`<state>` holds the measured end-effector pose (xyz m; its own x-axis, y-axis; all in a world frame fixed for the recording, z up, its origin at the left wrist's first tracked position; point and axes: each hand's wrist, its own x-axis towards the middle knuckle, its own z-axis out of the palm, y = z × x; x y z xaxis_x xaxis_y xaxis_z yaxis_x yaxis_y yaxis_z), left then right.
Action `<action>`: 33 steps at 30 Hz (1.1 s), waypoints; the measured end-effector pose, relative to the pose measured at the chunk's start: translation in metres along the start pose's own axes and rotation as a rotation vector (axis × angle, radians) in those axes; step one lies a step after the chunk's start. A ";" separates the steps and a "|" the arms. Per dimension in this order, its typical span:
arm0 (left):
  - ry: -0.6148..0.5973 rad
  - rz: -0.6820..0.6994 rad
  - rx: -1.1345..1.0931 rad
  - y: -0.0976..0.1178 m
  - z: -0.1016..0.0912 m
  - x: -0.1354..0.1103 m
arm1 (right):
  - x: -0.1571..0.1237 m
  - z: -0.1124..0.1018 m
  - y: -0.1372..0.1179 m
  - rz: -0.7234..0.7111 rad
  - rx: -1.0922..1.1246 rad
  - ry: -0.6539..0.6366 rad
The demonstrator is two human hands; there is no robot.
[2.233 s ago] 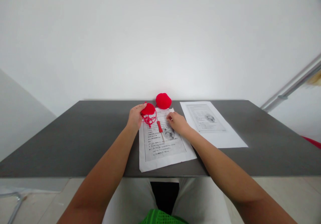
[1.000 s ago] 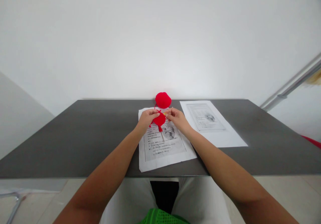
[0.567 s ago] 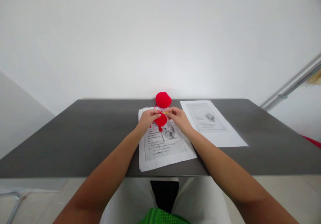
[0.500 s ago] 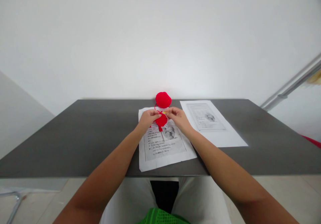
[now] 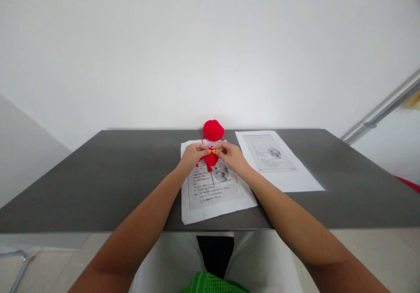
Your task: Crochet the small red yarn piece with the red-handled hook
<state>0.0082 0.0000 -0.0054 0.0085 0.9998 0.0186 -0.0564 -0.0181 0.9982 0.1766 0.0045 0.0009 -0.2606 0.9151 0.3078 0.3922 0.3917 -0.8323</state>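
A small red crocheted piece [image 5: 211, 160] is held up over the printed sheet, with red tails hanging from its lower edge. My left hand [image 5: 194, 155] pinches its left side between thumb and fingers. At the upper right of the piece, my right hand [image 5: 230, 156] has its fingertips closed on a small yellow stitch marker [image 5: 214, 151], which lies against the red stitches. Whether the marker passes through a stitch is too small to tell. Just behind the hands sits a ball of red yarn [image 5: 213, 130], joined to the piece by a strand.
Under my hands lies a creased printed sheet [image 5: 213, 207] with a picture on it. A second printed sheet [image 5: 295, 181] is to its right on the dark grey table [image 5: 114, 174]. A white wall [image 5: 210, 56] rises behind the table's back edge.
My right hand has moved slightly left and down, bringing the yellow stitch marker onto the face of the red piece. My left hand stays almost in place.
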 end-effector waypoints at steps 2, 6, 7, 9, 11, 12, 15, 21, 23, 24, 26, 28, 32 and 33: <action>-0.005 -0.018 0.007 0.002 0.001 -0.001 | -0.001 -0.002 -0.004 -0.040 -0.097 0.004; 0.011 -0.017 0.000 0.003 0.002 -0.002 | -0.003 -0.004 -0.008 -0.082 -0.211 -0.001; 0.017 -0.014 -0.011 0.003 0.002 -0.002 | -0.003 -0.004 -0.008 -0.080 -0.229 -0.003; 0.016 -0.006 -0.027 0.002 0.002 -0.002 | -0.003 -0.004 -0.008 -0.075 -0.264 -0.005; -0.011 0.006 -0.037 0.002 0.001 -0.002 | -0.003 -0.005 -0.007 -0.076 -0.310 -0.007; -0.029 0.012 -0.041 0.002 0.001 -0.002 | -0.003 -0.005 -0.007 -0.078 -0.338 -0.011; -0.050 0.010 -0.036 0.001 0.001 -0.001 | -0.002 -0.006 -0.008 -0.084 -0.445 -0.040; -0.007 -0.020 -0.021 0.002 0.000 0.000 | 0.000 -0.005 -0.005 -0.081 -0.530 -0.085; -0.010 -0.022 -0.023 0.002 0.000 0.000 | 0.001 -0.005 -0.004 -0.083 -0.528 -0.088; -0.013 -0.022 -0.022 0.002 0.000 -0.001 | 0.001 -0.005 -0.004 -0.085 -0.527 -0.090; -0.016 -0.025 -0.016 0.003 0.001 -0.001 | 0.001 -0.005 -0.004 -0.089 -0.525 -0.093; -0.013 -0.032 -0.006 0.003 0.001 -0.002 | 0.001 -0.006 -0.005 -0.092 -0.523 -0.094; -0.014 -0.036 0.003 0.004 0.002 -0.002 | 0.000 -0.006 -0.006 -0.106 -0.512 -0.088; -0.017 -0.036 0.002 0.005 0.002 -0.002 | -0.001 -0.005 -0.006 -0.113 -0.504 -0.085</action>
<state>0.0099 -0.0023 -0.0006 0.0279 0.9995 -0.0161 -0.0541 0.0176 0.9984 0.1792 0.0020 0.0085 -0.3883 0.8618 0.3264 0.7283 0.5040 -0.4643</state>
